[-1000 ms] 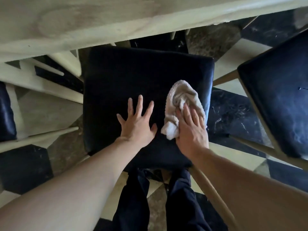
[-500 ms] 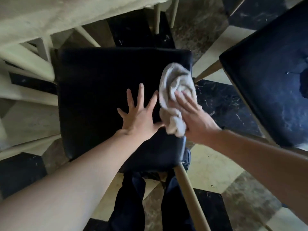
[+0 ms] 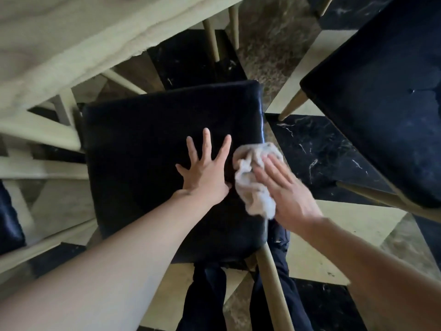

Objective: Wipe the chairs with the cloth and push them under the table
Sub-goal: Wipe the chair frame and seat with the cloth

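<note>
1. Head view: a chair (image 3: 148,149) with a black padded seat stands in the middle, seen from above, with its far edge near the table (image 3: 71,44) edge at upper left.
2. The left hand (image 3: 207,173) lies flat on the seat, fingers straight and spread, grasping nothing.
3. The right hand (image 3: 284,189) presses the cloth (image 3: 253,185) onto the seat's right edge with straight, slightly blurred fingers; they lie on top of the cloth rather than curl round it.
4. The cloth is pale and crumpled, bunched under and left of the right hand, just beside the left hand's thumb side. Part of it hangs past the seat's edge.
5. A second chair (image 3: 381,96) with the same black seat fills the upper right, apart from the first, a pale leg showing beneath it.
6. A third dark seat (image 3: 9,223) shows at the left edge, half cut off.
7. The floor (image 3: 317,149) has black marbled, brown and cream tiles.
8. The person's dark trousers (image 3: 205,297) show below the near edge of the seat, beside a pale chair leg (image 3: 274,290).
</note>
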The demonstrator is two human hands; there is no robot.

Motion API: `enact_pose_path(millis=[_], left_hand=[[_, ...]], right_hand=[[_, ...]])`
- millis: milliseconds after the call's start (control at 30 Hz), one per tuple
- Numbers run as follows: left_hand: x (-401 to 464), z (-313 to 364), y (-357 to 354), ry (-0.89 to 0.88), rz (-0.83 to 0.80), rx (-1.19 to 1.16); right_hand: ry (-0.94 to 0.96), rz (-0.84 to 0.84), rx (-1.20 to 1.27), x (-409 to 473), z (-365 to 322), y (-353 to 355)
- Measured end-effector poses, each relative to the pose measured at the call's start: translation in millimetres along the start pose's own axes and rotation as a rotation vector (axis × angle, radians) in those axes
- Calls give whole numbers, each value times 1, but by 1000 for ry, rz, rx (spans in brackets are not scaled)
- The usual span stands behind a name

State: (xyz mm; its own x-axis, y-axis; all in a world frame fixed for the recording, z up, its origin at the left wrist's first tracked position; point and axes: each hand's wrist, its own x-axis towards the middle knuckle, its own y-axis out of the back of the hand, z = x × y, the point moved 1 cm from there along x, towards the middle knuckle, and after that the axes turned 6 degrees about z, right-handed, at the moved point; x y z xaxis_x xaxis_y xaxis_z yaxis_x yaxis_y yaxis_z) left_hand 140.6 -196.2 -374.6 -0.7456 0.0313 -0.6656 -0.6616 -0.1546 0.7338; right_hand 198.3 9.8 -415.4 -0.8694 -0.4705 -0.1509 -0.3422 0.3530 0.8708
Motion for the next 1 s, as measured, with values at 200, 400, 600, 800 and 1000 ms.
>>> enact_pose_path(millis=[200, 400, 600, 800, 1000], left_hand=[[1, -2, -3, -6, 33, 42], [3, -5, -8, -20, 63, 73], [-18, -31, -20, -131, 153, -36], [-41, -84, -31, -19, 153, -29], [-52, -156, -19, 25, 217, -47]], right_hand=[[-337, 73, 281, 149, 47, 59], [-275, 118, 204, 136, 18, 37], [141, 21, -78, 43, -26, -1], [457, -122, -288, 6, -28, -9], [379, -108, -320, 89, -11, 20]])
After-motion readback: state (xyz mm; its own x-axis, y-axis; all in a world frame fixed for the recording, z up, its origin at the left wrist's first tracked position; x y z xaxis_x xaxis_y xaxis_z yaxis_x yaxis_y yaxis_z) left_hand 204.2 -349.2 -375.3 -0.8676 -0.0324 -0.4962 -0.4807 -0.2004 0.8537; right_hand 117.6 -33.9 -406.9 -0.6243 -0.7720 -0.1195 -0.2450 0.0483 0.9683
